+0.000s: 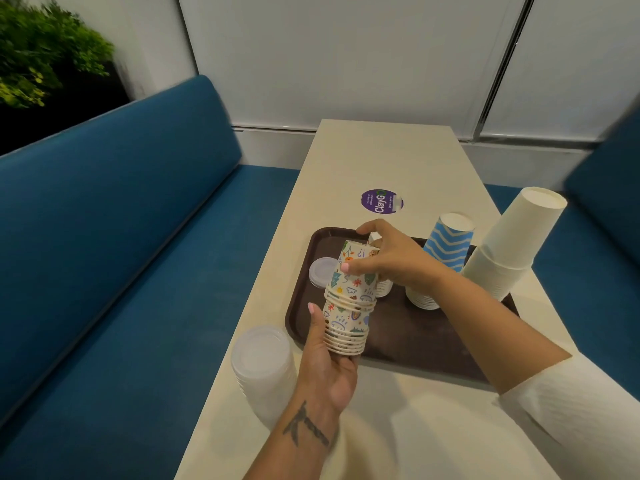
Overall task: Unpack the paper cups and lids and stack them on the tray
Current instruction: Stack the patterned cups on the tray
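My left hand (329, 362) cups the bottom of the patterned cup stack (349, 299) — fingers curled round it. My right hand (384, 254) grips its top cups, just above the brown tray (415, 337) — lids (263, 362) sit left of my left wrist.

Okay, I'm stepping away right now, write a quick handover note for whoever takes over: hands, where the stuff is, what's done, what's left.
Left hand holds the base of the patterned cup stack; right hand grips its top, above the tray.
Done: blue striped cups, a small lid stack and small white cups on the tray.
Left: set the patterned stack down; the large lid stack sits off the tray. Tall white cups stand at its right edge.
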The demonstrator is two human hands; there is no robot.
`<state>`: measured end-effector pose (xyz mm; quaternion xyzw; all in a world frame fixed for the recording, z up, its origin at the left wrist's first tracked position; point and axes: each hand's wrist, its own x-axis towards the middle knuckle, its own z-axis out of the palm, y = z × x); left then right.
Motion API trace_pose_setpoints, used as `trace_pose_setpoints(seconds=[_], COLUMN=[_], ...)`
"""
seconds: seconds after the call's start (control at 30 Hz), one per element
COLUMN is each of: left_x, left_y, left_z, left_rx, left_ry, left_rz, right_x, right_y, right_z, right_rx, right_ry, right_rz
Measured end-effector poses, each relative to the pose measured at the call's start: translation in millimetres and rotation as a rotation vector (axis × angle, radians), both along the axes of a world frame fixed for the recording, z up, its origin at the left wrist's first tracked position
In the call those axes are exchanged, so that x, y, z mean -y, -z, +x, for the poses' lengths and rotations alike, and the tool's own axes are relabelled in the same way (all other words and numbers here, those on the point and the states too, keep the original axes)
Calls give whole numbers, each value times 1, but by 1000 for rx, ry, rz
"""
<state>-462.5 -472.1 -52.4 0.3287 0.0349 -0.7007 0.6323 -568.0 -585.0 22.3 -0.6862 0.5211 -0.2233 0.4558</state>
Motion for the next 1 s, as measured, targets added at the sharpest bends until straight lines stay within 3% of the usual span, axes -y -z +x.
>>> trace_pose_setpoints(seconds=[0.17,0.3,0.5,1.0], left_x=[-1,0,2,10], left_y=[1,3,6,15], left_z=[1,0,-1,1], left_rx=[-52,-57,-82,-81], left_ry=[-15,-23,-26,11], left_rz=[54,85,108,89], right_x=[10,23,39,59], right_y=[-13,-35,-41,25], right_z=[-5,-8,-4,-4], right_rx=[39,60,-208,-479], right_ry=[59,187,291,246], right_rz=[-11,-185,-512,-373])
